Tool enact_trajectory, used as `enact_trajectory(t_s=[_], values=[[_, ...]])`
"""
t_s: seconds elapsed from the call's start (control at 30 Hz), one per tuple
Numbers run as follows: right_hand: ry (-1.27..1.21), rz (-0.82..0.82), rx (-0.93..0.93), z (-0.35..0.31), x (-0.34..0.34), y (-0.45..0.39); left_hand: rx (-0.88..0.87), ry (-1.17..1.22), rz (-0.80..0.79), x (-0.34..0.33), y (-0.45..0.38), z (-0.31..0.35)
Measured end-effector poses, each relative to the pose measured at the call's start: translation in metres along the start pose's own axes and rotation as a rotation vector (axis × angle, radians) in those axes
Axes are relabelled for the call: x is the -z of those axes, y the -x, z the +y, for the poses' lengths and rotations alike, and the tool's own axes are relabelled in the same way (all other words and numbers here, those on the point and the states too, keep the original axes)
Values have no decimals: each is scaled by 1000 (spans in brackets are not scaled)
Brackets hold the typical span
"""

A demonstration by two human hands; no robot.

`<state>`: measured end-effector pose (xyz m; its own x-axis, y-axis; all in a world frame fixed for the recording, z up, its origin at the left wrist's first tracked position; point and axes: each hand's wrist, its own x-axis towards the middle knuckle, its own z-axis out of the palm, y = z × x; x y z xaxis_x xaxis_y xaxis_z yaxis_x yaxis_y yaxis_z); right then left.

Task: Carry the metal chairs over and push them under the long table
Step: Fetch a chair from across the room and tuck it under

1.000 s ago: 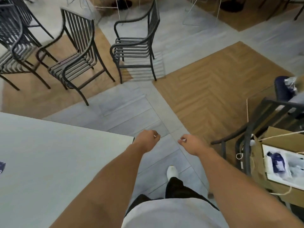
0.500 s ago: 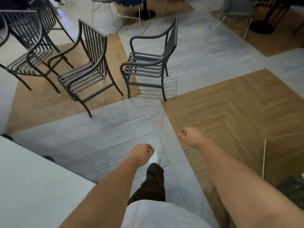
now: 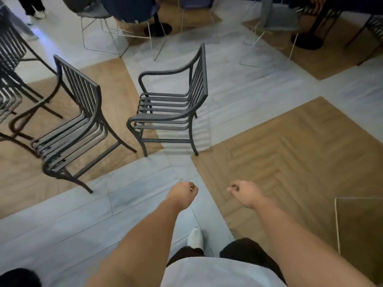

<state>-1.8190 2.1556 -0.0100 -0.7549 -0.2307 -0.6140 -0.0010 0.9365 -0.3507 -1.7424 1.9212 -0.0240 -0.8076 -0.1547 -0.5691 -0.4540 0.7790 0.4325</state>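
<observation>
Two bare hands reach out in front of the person, low over the floor [image 3: 269, 90]. The left hand [image 3: 182, 194] has its fingers curled in, and so does the right hand [image 3: 246, 193]; each grip is narrow and holds nothing. Both hands are well apart from the chairs. The nearest metal chair [image 3: 167, 112] stands upright ahead of the hands, on the line where grey floor meets brown wood floor. Its back is on the right side and its seat faces left. A second metal chair [image 3: 70, 129] stands to the left of it, a bit closer to the person, with its back turned toward the first chair. The two chairs are near each other but do not touch. More dark chairs [image 3: 10, 75] show at the far left edge, cut off by the side of the picture. Farther back stand light wire chairs [image 3: 116, 32] and round dark table feet [image 3: 158, 29]. One white shoe [image 3: 194, 238] steps forward on the grey floor, below the left hand. The person wears dark trousers [image 3: 244, 249] and a white shirt [image 3: 217, 272]. A pale rope loop [image 3: 336, 224] lies at the right edge; what it belongs to I cannot tell.
</observation>
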Motion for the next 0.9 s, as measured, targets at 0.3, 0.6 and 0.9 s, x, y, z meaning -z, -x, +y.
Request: enact_trajectory(t_s=[0.3, 0.6, 0.9], values=[[1, -29, -120, 17, 87, -127, -4, 12, 67, 92, -147, 70], [226, -82, 120, -33, 227, -298, 114, 209, 211, 141, -279, 142], [398, -65, 281, -115, 339, -436, 142, 323, 387, 216, -384, 177]])
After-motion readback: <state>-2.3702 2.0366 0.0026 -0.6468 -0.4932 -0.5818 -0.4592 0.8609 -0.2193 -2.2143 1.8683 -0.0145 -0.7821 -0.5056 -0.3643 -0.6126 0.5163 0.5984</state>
